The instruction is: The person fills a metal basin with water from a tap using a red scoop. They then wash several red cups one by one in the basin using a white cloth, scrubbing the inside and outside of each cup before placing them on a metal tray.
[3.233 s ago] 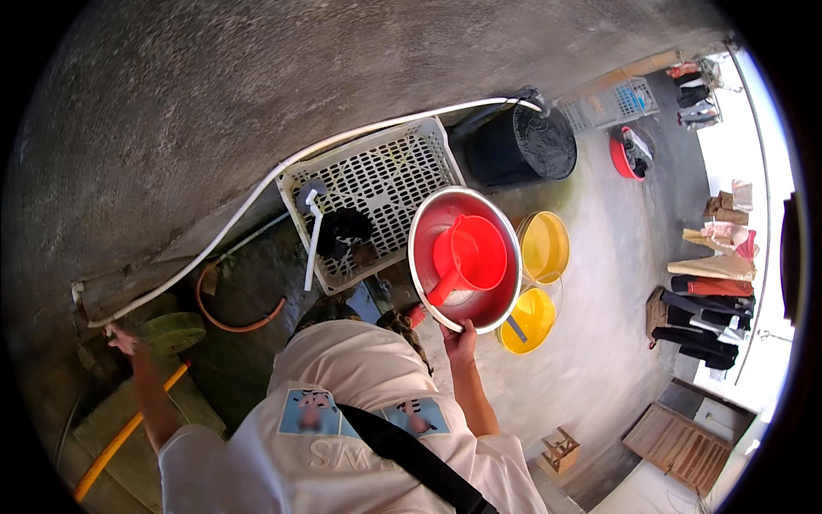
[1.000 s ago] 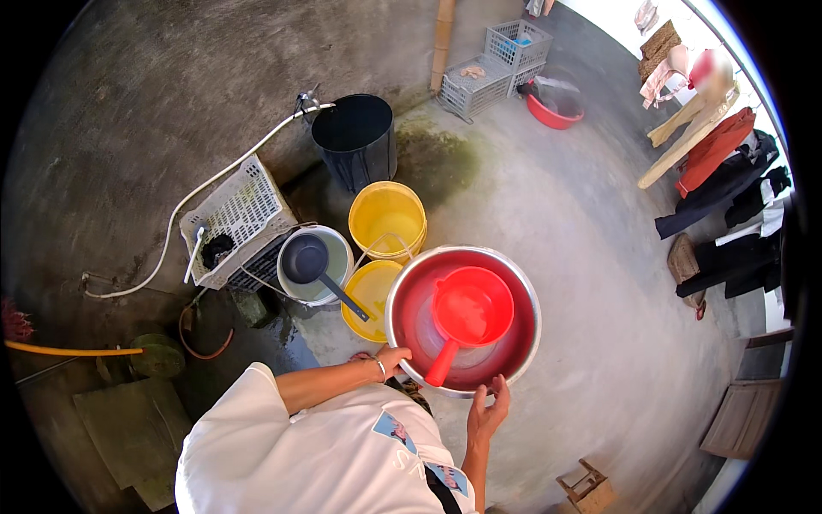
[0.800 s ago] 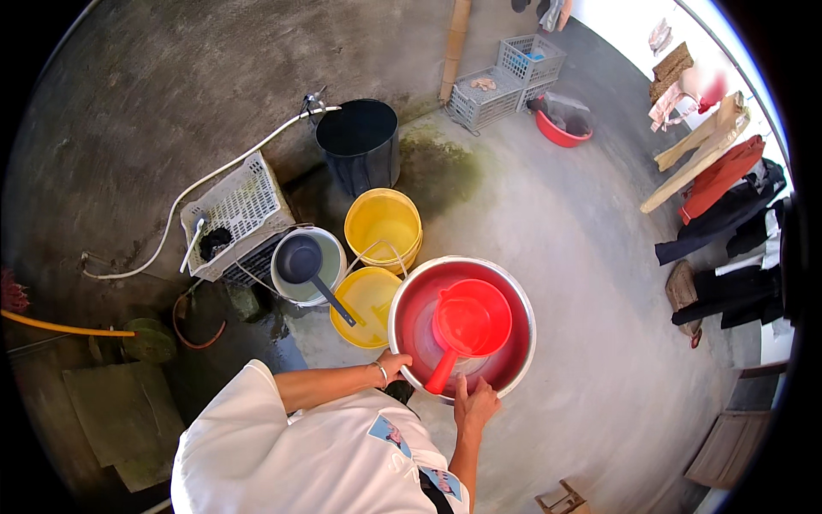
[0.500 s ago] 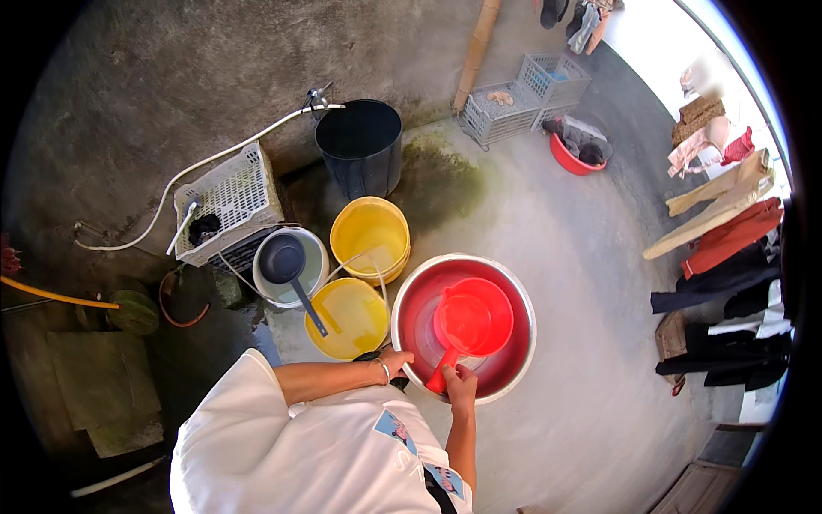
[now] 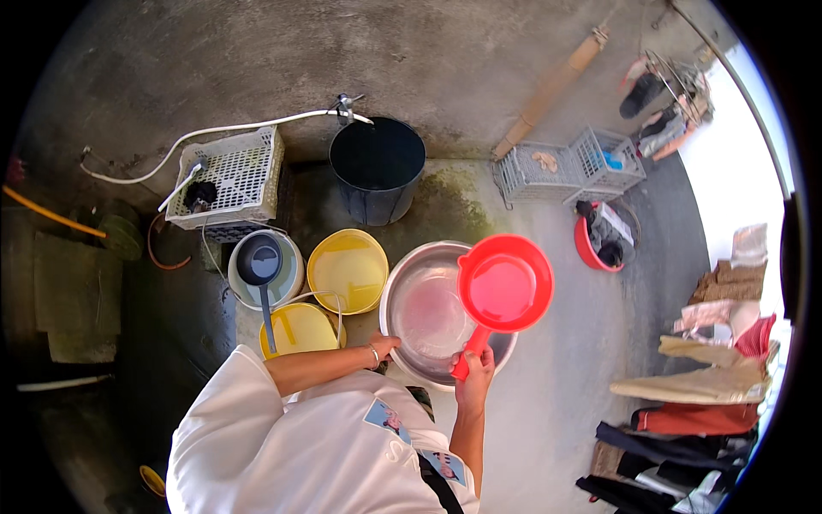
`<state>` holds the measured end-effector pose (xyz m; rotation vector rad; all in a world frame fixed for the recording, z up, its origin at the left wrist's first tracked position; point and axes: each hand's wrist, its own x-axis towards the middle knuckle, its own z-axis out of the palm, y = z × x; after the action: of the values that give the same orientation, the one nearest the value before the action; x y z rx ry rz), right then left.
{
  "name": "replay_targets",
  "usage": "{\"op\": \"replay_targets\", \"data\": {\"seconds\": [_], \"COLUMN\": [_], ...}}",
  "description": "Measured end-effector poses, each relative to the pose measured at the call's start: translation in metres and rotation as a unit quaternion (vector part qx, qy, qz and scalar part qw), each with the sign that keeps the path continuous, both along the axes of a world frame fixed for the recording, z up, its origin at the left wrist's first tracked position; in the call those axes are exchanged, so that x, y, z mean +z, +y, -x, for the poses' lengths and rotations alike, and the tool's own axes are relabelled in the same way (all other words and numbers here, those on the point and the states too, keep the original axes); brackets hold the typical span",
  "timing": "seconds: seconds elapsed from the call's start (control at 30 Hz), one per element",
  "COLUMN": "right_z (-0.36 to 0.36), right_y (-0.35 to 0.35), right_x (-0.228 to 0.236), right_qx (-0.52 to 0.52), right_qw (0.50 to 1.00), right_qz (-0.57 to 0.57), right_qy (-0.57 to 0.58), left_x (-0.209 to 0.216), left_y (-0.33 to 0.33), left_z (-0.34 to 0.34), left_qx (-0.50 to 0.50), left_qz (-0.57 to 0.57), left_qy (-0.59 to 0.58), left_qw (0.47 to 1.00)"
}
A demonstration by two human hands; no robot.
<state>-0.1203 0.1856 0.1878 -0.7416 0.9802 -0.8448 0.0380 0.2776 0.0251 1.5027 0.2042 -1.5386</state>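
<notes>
A red plastic water dipper [image 5: 505, 284] is held up over the right part of a wide metal basin [image 5: 428, 319]. My right hand [image 5: 475, 374] is closed round its handle, which points back toward me. At the basin's near left rim is my left hand [image 5: 384, 344], gripping the edge with a bracelet on the wrist. The basin's bottom shows a reddish tint. Its far right part is hidden behind the dipper.
Left of the basin stand two yellow buckets [image 5: 383, 272] and a pale bucket [image 5: 299, 283] with a dark dipper [image 5: 259, 259] across it. Behind are a black bin [image 5: 377, 201] under a hose, crates [image 5: 224, 146], and a red tub of clothes [image 5: 585, 244]. Laundry [image 5: 685, 390] hangs at right.
The red dipper has risen out of the basin toward the right, lifted by my right hand. My left hand stays on the rim. The whole view has shifted a little.
</notes>
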Motion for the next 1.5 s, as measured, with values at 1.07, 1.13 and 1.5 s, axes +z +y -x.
{"op": "replay_targets", "data": {"seconds": [1.07,1.13,1.5], "right_z": [-0.393,-0.394,-0.41], "right_y": [-0.359,-0.361,-0.358], "right_x": [-0.219,-0.237,-0.271], "right_qx": [0.398,0.4,0.467], "right_qw": [0.647,0.645,0.846], "right_qz": [0.368,0.379,-0.004], "right_qy": [0.536,0.529,0.256], "left_x": [0.022,0.027,0.011], "left_y": [-0.11,-0.114,-0.106], "left_z": [0.0,-0.001,0.022], "left_qx": [0.694,0.704,0.719], "left_qz": [-0.037,-0.034,-0.031], "left_qy": [0.023,0.029,-0.011], "left_qw": [0.718,0.709,0.694]}}
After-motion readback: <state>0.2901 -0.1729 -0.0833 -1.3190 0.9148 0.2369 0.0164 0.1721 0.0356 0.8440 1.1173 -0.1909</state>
